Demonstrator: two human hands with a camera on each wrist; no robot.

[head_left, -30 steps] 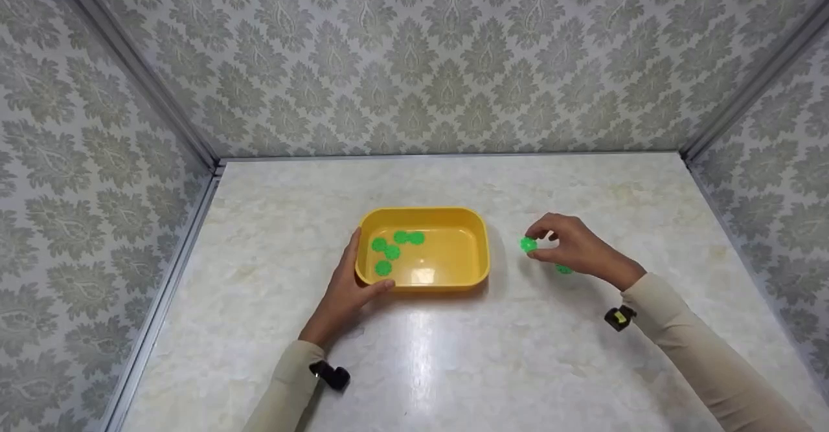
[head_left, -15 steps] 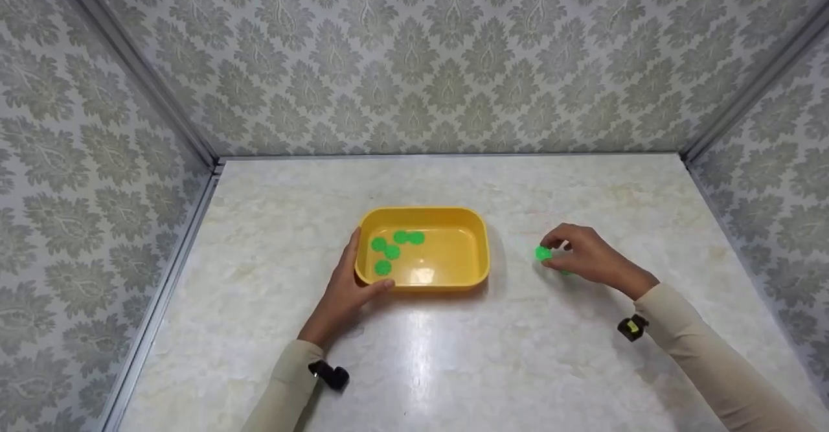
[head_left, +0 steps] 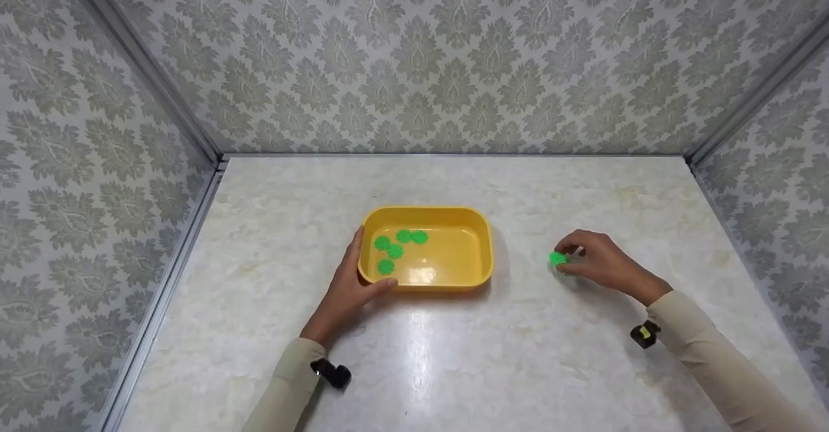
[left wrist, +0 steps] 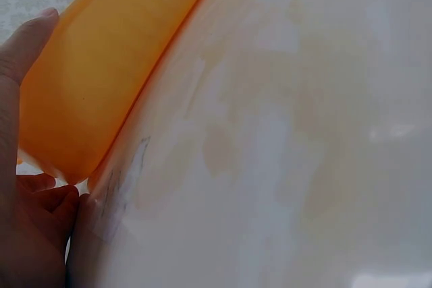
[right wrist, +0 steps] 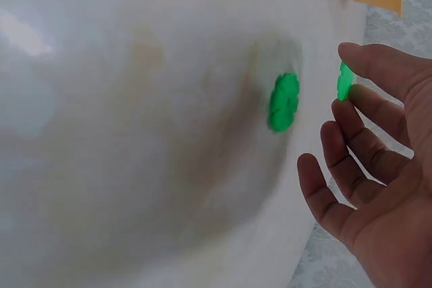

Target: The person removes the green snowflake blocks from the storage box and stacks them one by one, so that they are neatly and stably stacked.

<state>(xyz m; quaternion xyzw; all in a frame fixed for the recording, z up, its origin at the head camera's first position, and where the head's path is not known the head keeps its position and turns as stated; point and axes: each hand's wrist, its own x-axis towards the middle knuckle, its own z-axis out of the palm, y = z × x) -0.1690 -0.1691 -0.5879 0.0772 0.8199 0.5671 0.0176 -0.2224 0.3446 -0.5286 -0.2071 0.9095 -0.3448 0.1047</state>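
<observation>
A yellow plastic tub [head_left: 453,287] stands on the table, with several small green scalloped discs [head_left: 386,266] lying in its left part. My left hand [head_left: 350,287] grips the tub's near left corner, the thumb at the front rim and the fingers along the left side. In the left wrist view the thumb and curled fingertips lie against its orange-looking wall [left wrist: 108,65]. To the tub's right, my right hand [head_left: 599,260] pinches a green disc [right wrist: 345,82] between thumb and fingertips, the other fingers spread. Another green disc [right wrist: 283,102] lies on the table close by, mostly hidden by the hand in the head view.
The pale marbled table [head_left: 479,367] is bordered by patterned wall panels [head_left: 453,63] at the back and both sides. Metal rails [head_left: 165,302] run along the left edge. Dark small devices [head_left: 331,374] are strapped at both wrists.
My right hand has moved right and slightly nearer the body, with the pinched disc, over the disc on the table. The left hand keeps its hold on the tub.
</observation>
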